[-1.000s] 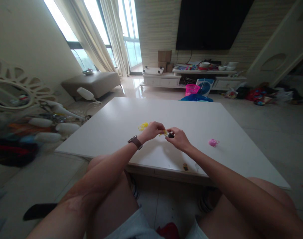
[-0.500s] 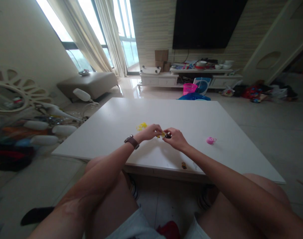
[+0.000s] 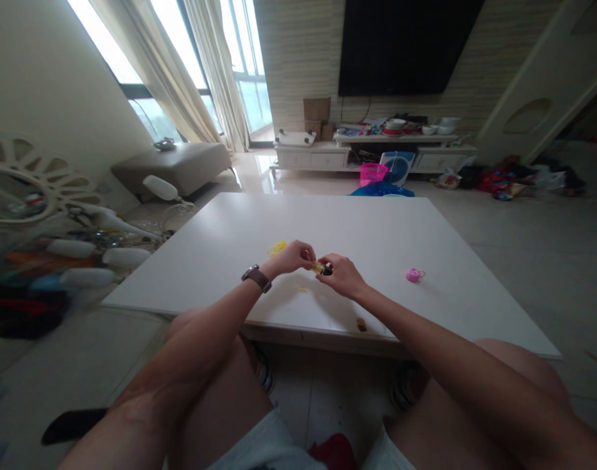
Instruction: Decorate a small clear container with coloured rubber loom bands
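Observation:
Over the middle of the white table, my right hand (image 3: 341,274) is closed on a small dark object (image 3: 326,269) with a clear and yellow end pointing left. My left hand (image 3: 296,257), with a brown watch on the wrist, pinches at that yellow end (image 3: 317,267); what its fingertips hold is too small to make out. A pile of yellow pieces (image 3: 277,248) lies just behind my left hand. One thin yellow piece (image 3: 302,289) rests on the table in front of my hands.
On the white table (image 3: 377,228) are a pink item (image 3: 414,275) at the right and a small yellow-and-dark item (image 3: 361,324) at the front edge. Beyond stand a pink basket (image 3: 373,173) and a TV cabinet (image 3: 311,158). A lamp with white shades (image 3: 127,255) is at the left.
Both hands have shifted slightly left with the dark object. A thin yellow piece now shows on the table below them. The rest of the view has shifted only slightly.

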`<act>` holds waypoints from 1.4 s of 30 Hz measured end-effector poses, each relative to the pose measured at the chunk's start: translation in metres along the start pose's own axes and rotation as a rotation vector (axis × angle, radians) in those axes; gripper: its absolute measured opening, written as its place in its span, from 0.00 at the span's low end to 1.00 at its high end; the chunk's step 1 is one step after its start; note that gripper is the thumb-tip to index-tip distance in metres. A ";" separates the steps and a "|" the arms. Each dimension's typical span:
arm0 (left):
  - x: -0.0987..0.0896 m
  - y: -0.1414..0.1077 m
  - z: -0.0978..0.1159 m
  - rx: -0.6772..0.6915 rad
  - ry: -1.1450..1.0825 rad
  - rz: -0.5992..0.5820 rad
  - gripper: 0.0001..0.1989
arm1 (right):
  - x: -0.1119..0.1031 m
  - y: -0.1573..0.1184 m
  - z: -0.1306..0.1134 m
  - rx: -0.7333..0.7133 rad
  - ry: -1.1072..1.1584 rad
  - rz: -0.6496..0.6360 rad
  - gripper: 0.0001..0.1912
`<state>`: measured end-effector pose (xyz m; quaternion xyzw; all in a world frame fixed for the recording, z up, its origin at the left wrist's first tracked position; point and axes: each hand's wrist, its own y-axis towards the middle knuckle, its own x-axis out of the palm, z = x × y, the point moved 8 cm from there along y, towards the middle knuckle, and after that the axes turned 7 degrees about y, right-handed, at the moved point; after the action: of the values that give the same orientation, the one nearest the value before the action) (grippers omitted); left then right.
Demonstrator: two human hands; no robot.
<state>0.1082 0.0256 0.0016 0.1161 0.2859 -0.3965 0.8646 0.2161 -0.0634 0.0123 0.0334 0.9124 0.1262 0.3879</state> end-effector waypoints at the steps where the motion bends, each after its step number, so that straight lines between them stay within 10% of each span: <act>1: 0.000 0.000 0.001 0.005 -0.012 0.011 0.06 | 0.000 0.000 0.000 0.006 -0.004 0.001 0.13; 24: -0.002 0.000 0.004 0.061 0.044 0.106 0.08 | -0.005 0.002 0.000 0.016 0.007 0.028 0.11; 42: 0.023 -0.023 0.025 -0.116 -0.241 -0.216 0.16 | -0.010 -0.001 -0.012 -0.081 -0.041 0.062 0.12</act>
<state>0.1132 -0.0145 0.0086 -0.0137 0.2135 -0.4809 0.8502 0.2147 -0.0684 0.0274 0.0485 0.8970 0.1741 0.4034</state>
